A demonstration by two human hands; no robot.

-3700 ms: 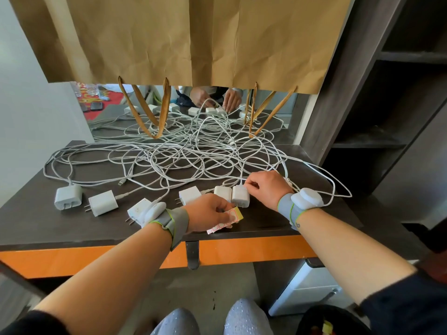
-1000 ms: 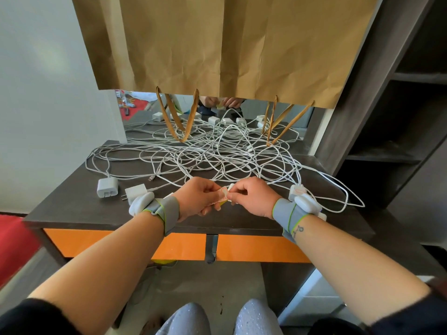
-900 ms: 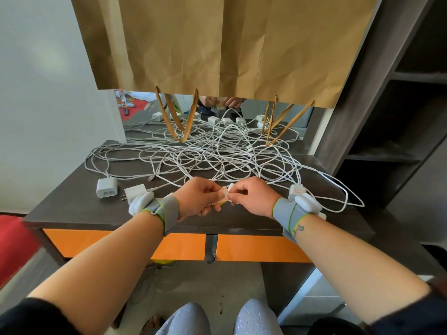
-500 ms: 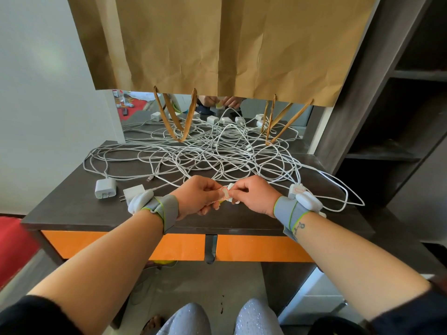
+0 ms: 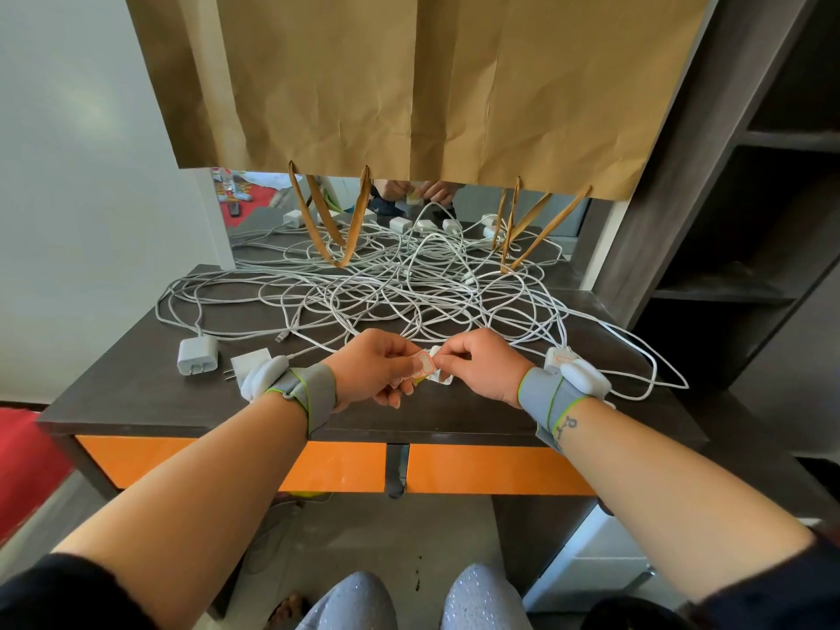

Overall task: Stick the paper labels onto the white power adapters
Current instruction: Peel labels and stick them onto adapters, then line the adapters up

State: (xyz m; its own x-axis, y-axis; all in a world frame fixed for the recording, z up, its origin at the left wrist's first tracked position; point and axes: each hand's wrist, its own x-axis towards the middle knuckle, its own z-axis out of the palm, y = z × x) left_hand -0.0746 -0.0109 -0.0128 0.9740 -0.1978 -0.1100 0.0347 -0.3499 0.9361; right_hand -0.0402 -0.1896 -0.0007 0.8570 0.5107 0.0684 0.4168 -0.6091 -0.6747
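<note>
I'm seeing both hands meeting over the desk (image 5: 454, 416): left hand (image 5: 372, 372) pinching a label sheet (image 5: 420, 368), right hand (image 5: 484, 366) pinching its edge, cables (image 5: 363, 293) sprawling behind.

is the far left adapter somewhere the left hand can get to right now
Probably yes, but not freely. The adapter lies on bare table just left of the left hand, with nothing between. That hand is busy pinching the label sheet, so it would have to let go first.

A dark desk (image 5: 136, 397) with orange drawer fronts is carrying tangled white cables (image 5: 386, 297) and white power adapters (image 5: 196, 355) lying near its left edge.
</note>
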